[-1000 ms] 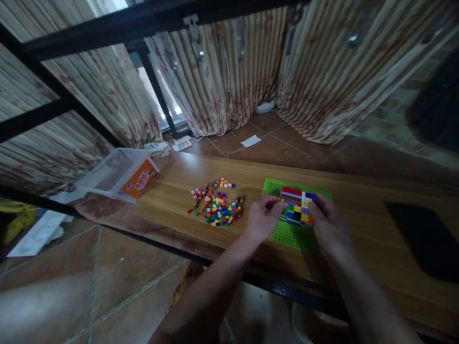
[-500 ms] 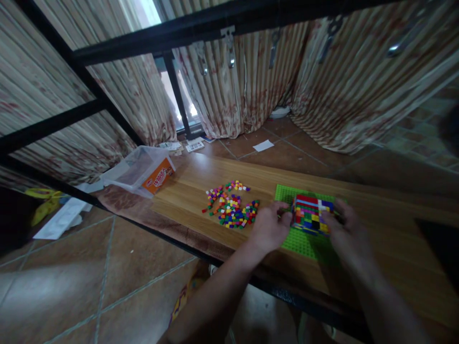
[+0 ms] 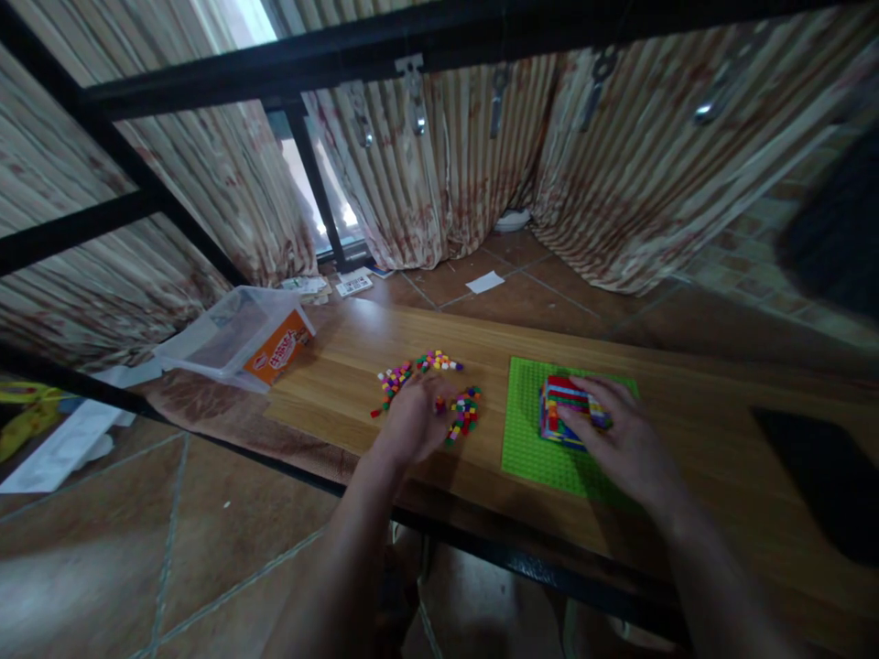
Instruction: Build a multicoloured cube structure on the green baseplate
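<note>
Striped curtains [image 3: 457, 174] are hanging beside the window [image 3: 314, 178]; one white paper [image 3: 485, 282] is lying on the tiled floor [image 3: 254, 480]

Tabletop [image 3: 330, 398]: box [image 3: 281, 352] at left end; loose bricks [image 3: 463, 416] right of it, person's left hand [image 3: 416, 421] over them. Farther right, baseplate [image 3: 526, 444] bearing brick block [image 3: 558, 419]; panel [image 3: 817, 485] rightmost, apparently on the tabletop. Curtains [image 3: 446, 165] behind.

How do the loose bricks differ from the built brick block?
The loose bricks lie scattered on the wooden tabletop; the built brick block is joined into one piece, over the green baseplate. The left hand is at the loose bricks; the right hand holds the built brick block. Bricks in both are multicoloured.
</note>
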Motion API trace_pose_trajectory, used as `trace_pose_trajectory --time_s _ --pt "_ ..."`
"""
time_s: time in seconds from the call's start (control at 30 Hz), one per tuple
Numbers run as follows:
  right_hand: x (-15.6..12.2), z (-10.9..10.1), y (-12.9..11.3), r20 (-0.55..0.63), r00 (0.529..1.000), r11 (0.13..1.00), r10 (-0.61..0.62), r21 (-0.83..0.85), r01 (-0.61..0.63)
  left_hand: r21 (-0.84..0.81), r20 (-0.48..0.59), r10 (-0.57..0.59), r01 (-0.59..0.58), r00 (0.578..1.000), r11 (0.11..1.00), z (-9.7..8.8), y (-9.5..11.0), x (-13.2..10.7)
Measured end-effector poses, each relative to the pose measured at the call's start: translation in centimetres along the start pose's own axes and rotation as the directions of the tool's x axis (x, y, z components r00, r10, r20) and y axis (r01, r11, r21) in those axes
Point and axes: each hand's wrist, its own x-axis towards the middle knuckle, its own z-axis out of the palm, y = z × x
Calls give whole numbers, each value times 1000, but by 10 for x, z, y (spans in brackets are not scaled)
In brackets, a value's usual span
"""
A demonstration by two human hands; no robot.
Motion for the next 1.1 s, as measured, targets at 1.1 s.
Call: trace_pose_trajectory --time_s 1.1 --pt "-32 78 -84 104 985 989 -139 55 134 -286 -194 -285 223 939 932 0 11 11"
